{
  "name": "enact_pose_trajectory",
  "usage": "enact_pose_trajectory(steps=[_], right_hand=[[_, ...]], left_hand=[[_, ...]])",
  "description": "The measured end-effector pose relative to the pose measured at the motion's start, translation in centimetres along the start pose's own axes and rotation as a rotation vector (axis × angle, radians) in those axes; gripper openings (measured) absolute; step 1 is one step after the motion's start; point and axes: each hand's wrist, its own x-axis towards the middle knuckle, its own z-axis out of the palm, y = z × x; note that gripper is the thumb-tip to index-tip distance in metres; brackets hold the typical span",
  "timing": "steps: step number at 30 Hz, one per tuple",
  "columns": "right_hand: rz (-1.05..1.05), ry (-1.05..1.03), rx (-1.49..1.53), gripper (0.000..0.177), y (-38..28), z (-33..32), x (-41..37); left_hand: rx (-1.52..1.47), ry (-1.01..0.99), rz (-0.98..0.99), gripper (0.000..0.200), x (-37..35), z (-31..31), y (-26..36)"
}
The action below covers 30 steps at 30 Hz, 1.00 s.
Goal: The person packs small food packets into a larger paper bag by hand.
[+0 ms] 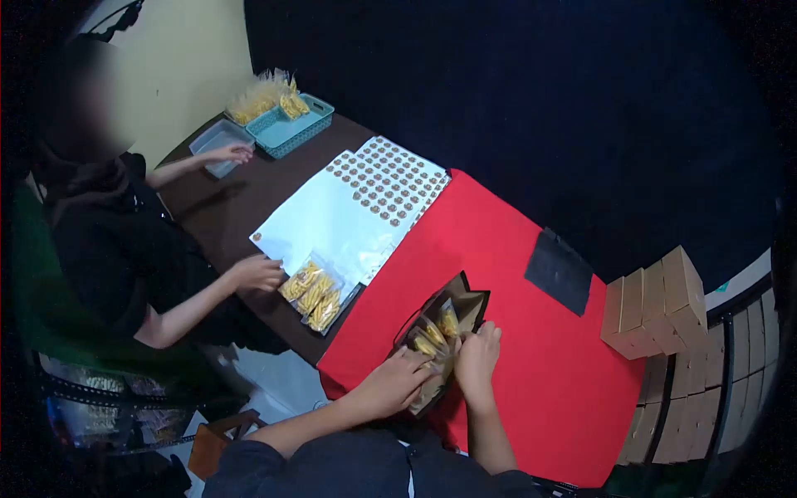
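Note:
A dark-edged brown paper bag stands open at the front edge of the red cloth, between my two hands. Several clear packets of yellow stick-shaped snacks are inside its mouth. My left hand is closed at the bag's left rim, its fingertips reaching over the opening beside the packets. On the opposite side, my right hand grips the rim with curled fingers. The fingertips of both hands are partly hidden. More snack packets lie on the dark table to the left, near a co-worker's hand.
Sheets of round stickers cover the table beyond the red cloth. A teal basket and a clear tub stand at the back left. A black flat piece and cardboard boxes are on the right.

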Motion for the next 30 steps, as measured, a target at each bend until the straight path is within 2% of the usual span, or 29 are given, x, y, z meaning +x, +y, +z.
enact_pose_trajectory(steps=[4,8,11,13,16,22,23,28,30], right_hand=[[-0.005,0.036,-0.025,0.012,-0.4,0.4,0.0],[0.035,0.099,0.002,0.014,0.1,1.2,-0.1],[0.11,0.067,-0.065,0.016,0.9,2.8,0.0],[0.123,0.117,-0.017,0.017,-0.1,1.4,-0.3],[0.133,0.118,0.073,0.017,-0.1,1.2,-1.0],[0.073,0.147,0.113,0.015,1.5,3.9,-1.8],[0.078,0.062,0.105,0.019,1.5,3.5,-1.8],[0.098,0.057,0.19,0.019,1.8,3.5,-1.5],[0.077,0.033,0.249,0.021,2.0,3.5,-1.7]], left_hand=[[0.182,0.136,-0.024,0.031,0.1,-1.4,0.2],[0.155,0.1,-0.073,0.026,-0.6,-0.4,-2.8],[0.038,0.14,-0.09,0.025,-0.3,0.0,-4.0],[-0.048,0.16,-0.104,0.025,-0.1,-0.4,-3.5],[-0.006,0.142,0.0,0.024,0.1,0.8,-4.1],[-0.233,0.135,0.096,0.026,0.7,2.9,-2.8],[-0.229,0.128,0.116,0.025,0.7,3.4,-2.6],[-0.334,0.049,0.14,0.03,-0.1,3.6,-3.4],[-0.43,0.106,0.144,0.027,-0.3,3.4,-3.9]])
